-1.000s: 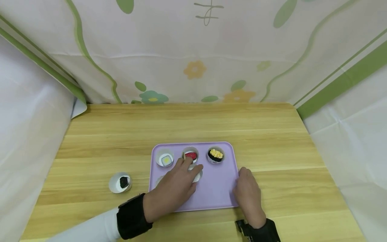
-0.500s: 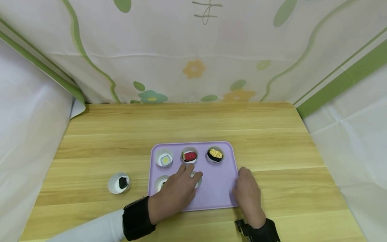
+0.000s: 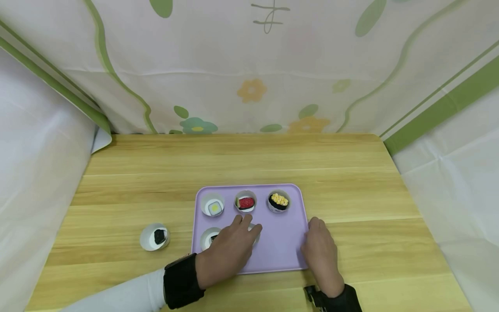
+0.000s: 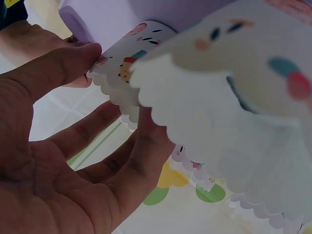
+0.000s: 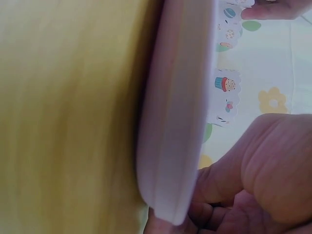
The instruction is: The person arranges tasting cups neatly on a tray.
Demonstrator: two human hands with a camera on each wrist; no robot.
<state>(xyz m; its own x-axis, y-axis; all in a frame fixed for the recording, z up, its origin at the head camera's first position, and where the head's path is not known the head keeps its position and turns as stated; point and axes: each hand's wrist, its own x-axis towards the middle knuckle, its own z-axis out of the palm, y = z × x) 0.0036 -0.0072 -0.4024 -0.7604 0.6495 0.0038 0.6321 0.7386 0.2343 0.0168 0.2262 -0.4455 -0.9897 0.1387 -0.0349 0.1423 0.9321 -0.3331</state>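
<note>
My left hand (image 3: 230,249) reaches over the purple tray (image 3: 280,247) from the left. In the left wrist view its thumb and fingers pinch the scalloped rim of a printed paper cup (image 4: 141,53). The hand covers most of that cup in the head view. Just left of it, a second cup (image 3: 206,240) with a dark piece inside is partly hidden. Along the tray's back row are cups with a pale square piece (image 3: 215,208), a red-topped sushi piece (image 3: 245,203) and a yellow-topped dark sushi piece (image 3: 279,199). My right hand (image 3: 321,255) grips the tray's right edge.
Left of the tray, on the wooden table (image 3: 136,169), stands another paper cup (image 3: 147,237) holding a black-wrapped piece (image 3: 159,236). A flower-print curtain (image 3: 218,52) hangs behind the table, with white cloth on both sides.
My left hand has shifted slightly toward me and to the right with the cup, baring the red-topped piece and part of the front-left cup. My right hand stays at the tray edge.
</note>
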